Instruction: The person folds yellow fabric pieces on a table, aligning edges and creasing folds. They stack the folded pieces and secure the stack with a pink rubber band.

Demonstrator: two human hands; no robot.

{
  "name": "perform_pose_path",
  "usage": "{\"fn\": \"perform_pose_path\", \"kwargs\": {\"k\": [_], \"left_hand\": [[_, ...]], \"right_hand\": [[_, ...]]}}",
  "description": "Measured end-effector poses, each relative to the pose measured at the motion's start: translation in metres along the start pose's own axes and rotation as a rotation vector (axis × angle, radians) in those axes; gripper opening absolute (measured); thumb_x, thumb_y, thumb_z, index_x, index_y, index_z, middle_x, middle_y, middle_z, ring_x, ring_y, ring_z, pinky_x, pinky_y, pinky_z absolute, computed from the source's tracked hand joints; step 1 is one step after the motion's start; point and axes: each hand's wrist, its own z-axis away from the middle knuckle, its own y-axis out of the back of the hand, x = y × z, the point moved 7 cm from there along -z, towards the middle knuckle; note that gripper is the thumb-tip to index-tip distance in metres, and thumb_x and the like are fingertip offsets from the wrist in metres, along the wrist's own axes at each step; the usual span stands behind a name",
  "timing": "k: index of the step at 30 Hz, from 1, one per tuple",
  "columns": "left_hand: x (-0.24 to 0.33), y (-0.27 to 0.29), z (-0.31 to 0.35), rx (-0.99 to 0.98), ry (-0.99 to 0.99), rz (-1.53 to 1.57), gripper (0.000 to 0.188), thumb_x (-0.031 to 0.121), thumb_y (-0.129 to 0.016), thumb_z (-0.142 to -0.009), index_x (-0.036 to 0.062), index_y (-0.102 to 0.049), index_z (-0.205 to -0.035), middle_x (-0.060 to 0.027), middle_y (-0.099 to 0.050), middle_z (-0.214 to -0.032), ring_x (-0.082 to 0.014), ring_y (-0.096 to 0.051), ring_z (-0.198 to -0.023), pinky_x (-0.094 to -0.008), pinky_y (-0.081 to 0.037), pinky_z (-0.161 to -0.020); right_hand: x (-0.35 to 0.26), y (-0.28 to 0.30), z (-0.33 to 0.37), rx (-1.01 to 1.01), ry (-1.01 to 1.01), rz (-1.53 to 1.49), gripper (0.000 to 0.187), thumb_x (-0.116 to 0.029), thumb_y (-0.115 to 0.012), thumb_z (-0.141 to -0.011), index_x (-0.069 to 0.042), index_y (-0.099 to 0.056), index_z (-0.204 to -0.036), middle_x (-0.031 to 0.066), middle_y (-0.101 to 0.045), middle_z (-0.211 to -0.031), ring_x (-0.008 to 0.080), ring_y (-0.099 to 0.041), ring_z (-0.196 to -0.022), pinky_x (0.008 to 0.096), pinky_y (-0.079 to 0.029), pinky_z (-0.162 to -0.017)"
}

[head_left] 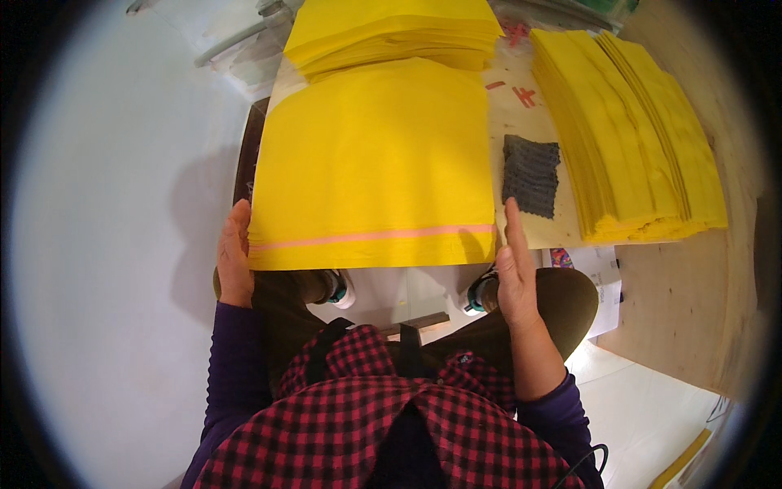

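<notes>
In front of me lies a stack of flat yellow sheets (375,155), with a pink stripe running along its near edge. Whether the sheets are cloth or paper I cannot tell. My left hand (235,257) is upright against the stack's near left corner, fingers stretched out. At the near right corner, my right hand (517,273) stands edge-on with straight fingers, its palm turned toward the stack. Neither hand grips anything. Just beyond my right fingertips is a dark grey ribbed cloth swatch (531,176) with zigzag edges.
Another yellow stack (395,33) sits behind the front one. To the right, thick folded yellow stacks (635,138) lean along the wooden board (692,301). Red marks (524,97) show on the pale work surface. My knees are below its near edge, and a white wall (106,244) rises at left.
</notes>
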Motion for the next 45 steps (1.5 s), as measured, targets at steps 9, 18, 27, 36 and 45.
{"fn": "perform_pose_path", "kwargs": {"k": [9,18,27,36,45], "left_hand": [[0.076,-0.033,0.008,-0.078,-0.441,-0.42,0.044,0.025,-0.034,-0.104,-0.0027,-0.046,-0.137,-0.0157,-0.046,-0.143,-0.0263,-0.038,-0.136,-0.0361,-0.027,-0.113],[0.098,-0.128,0.042,-0.387,-0.553,-0.441,0.043,0.021,-0.039,-0.1,-0.003,-0.047,-0.135,-0.0198,-0.041,-0.145,-0.0333,-0.032,-0.14,-0.0403,-0.023,-0.114],[0.108,-0.195,0.051,-0.685,-0.522,-0.386,0.041,0.02,-0.045,-0.098,0.0003,-0.049,-0.134,-0.0196,-0.042,-0.144,-0.035,-0.033,-0.139,-0.0417,-0.022,-0.115],[0.074,-0.258,0.053,-0.855,-0.642,-0.682,0.046,0.024,-0.047,-0.097,0.0051,-0.045,-0.139,-0.0158,-0.039,-0.148,-0.0337,-0.029,-0.141,-0.0463,-0.016,-0.116],[0.062,-0.256,0.052,-0.811,-0.735,-0.72,0.046,0.03,-0.051,-0.096,0.0068,-0.049,-0.136,-0.0164,-0.042,-0.146,-0.035,-0.034,-0.138,-0.0509,-0.022,-0.113]], "right_hand": [[-0.001,0.064,-0.054,0.179,0.123,0.528,0.048,-0.013,-0.056,-0.094,0.001,-0.043,-0.138,0.0198,-0.039,-0.147,0.032,-0.037,-0.137,0.0391,-0.028,-0.112],[0.048,0.062,-0.101,0.115,0.124,0.794,0.03,-0.01,-0.064,-0.087,-0.001,-0.064,-0.115,0.0168,-0.054,-0.135,0.03,-0.042,-0.134,0.0374,-0.036,-0.109],[0.044,0.075,-0.101,0.249,0.151,0.524,0.012,-0.007,-0.067,-0.083,0.0,-0.068,-0.092,0.0164,-0.064,-0.12,0.0301,-0.055,-0.121,0.0376,-0.047,-0.095],[0.006,0.075,-0.059,0.213,0.294,0.31,0.018,-0.004,-0.065,-0.086,-0.002,-0.067,-0.103,0.0122,-0.066,-0.112,0.0236,-0.062,-0.101,0.0319,-0.048,-0.087],[0.018,0.058,-0.038,-0.082,-0.082,-0.004,0.014,-0.007,-0.073,-0.082,-0.001,-0.064,-0.091,0.0006,-0.061,-0.08,0.008,-0.056,-0.073,0.0232,-0.047,-0.067]]}}
